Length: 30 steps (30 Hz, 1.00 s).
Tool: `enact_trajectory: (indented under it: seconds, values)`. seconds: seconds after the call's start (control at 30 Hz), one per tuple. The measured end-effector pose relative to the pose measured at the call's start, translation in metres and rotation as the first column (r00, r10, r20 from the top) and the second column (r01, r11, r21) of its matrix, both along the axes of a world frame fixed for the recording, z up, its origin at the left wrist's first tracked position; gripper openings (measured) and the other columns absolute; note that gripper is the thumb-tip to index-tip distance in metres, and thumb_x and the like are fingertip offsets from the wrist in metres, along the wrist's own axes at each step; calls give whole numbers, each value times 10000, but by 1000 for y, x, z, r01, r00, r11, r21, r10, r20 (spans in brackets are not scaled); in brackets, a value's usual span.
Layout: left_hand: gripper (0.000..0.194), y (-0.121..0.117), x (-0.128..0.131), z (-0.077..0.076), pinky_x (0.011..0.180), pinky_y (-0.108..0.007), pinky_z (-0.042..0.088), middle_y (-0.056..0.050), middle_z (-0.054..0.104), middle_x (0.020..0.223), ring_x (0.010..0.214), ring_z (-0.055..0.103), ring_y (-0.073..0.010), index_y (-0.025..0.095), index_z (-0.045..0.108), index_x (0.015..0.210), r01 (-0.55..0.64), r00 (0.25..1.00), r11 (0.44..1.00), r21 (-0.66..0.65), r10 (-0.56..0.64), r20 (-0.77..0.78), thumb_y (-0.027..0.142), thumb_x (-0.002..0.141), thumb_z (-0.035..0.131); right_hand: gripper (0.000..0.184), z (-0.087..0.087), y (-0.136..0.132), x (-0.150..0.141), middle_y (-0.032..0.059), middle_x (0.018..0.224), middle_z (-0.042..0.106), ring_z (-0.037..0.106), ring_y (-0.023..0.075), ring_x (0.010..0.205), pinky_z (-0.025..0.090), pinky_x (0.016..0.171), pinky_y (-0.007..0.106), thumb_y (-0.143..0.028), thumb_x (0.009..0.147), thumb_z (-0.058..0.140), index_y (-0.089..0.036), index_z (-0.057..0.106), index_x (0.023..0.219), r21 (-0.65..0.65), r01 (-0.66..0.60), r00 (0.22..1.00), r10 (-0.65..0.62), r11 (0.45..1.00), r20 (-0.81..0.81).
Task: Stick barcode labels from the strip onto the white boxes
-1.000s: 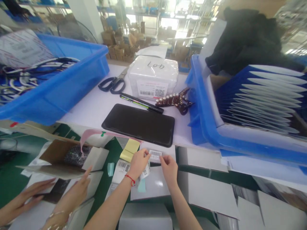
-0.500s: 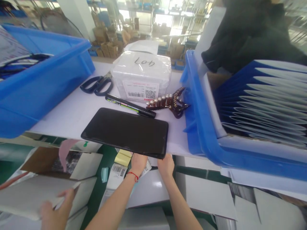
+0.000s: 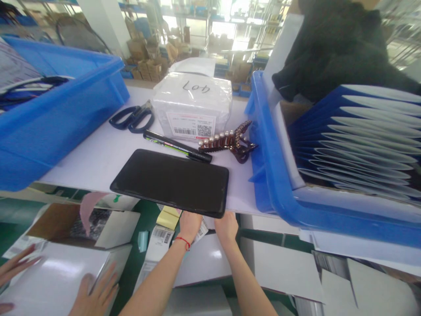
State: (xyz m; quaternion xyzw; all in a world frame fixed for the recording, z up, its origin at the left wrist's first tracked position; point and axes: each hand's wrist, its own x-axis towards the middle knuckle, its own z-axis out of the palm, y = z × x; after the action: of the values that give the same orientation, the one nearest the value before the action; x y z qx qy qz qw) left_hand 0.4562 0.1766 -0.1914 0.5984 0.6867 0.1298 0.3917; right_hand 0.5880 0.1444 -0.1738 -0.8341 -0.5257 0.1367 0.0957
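My left hand (image 3: 190,226), with a red string bracelet at its wrist, reaches under the front edge of the white shelf (image 3: 82,171). Close beside it on the right is my right hand (image 3: 226,229), at the far end of a white box (image 3: 204,259). The shelf edge and a black phone (image 3: 171,182) hide the fingers of both hands, so what they hold does not show. Left of my left hand lie a yellow sticky pad (image 3: 168,217) and a strip of white barcode labels (image 3: 159,243).
On the shelf are a marker (image 3: 177,145), scissors (image 3: 133,117), a hair claw (image 3: 226,142) and a wrapped package (image 3: 192,103). Blue bins (image 3: 59,118) flank them. At lower left, a co-worker's hands (image 3: 97,292) rest on a white box (image 3: 55,272) near an open carton (image 3: 52,224).
My hands have stayed nearly still. The co-worker's blurred hand at lower left has come down flat on the white box, and a second hand has appeared at the left edge.
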Motion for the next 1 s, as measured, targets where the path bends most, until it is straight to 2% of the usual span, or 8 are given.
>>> enact_trajectory:
  seconds: [0.2,0.37,0.53,0.67,0.77,0.9,1.0]
  values:
    - [221,-1,1,1,738,-292,411,-38,693,753,808,627,-208,220,708,860,-13,1000,1000,3,13,-23,173,861,493,262,8,4,-4,119,718,707,659,251,672,444,609,335,-218,884,513,-192,727,734,-108,30,999,-27,994,33]
    - [197,-1,1,1,758,-293,410,-58,707,799,833,632,-206,199,704,887,-19,999,1000,-5,18,-43,202,883,508,274,14,7,-7,142,793,734,698,277,767,454,636,340,-237,909,494,-170,731,789,-166,35,999,-29,985,42]
    - [176,-1,2,-1,818,-299,419,-92,732,924,925,651,-214,184,688,937,-18,999,1000,-10,17,-49,246,913,525,260,14,7,-6,150,845,742,710,280,810,464,666,340,-243,918,498,-161,714,799,-172,51,998,-45,984,38]
    - [189,-1,-3,-1,839,-334,427,-152,723,1054,1004,660,-265,169,667,954,-29,999,1000,-2,28,-32,316,915,555,221,12,5,-1,179,912,731,700,303,863,475,694,359,-292,924,535,-149,681,839,-119,58,998,-56,991,23]
    - [210,-6,-13,7,776,-334,430,-140,719,931,915,672,-274,156,636,967,-83,997,997,-4,83,3,339,867,620,234,6,3,-3,214,995,710,675,333,951,478,723,377,-358,897,606,-131,652,930,-51,64,998,-64,997,3]
    - [246,-28,-34,31,651,-294,403,27,562,611,659,607,-206,174,571,1006,-166,982,986,9,164,98,361,849,602,363,-6,4,-6,218,1036,683,635,347,1004,473,794,404,-460,856,653,-129,609,998,58,54,997,-50,997,-59]
    - [278,-54,-50,49,583,-266,383,92,424,534,537,511,-160,194,543,968,-245,937,969,1,237,258,443,845,558,183,-8,2,-1,162,1003,673,636,282,917,477,755,372,-334,911,535,-167,589,959,133,84,985,-62,988,-160]
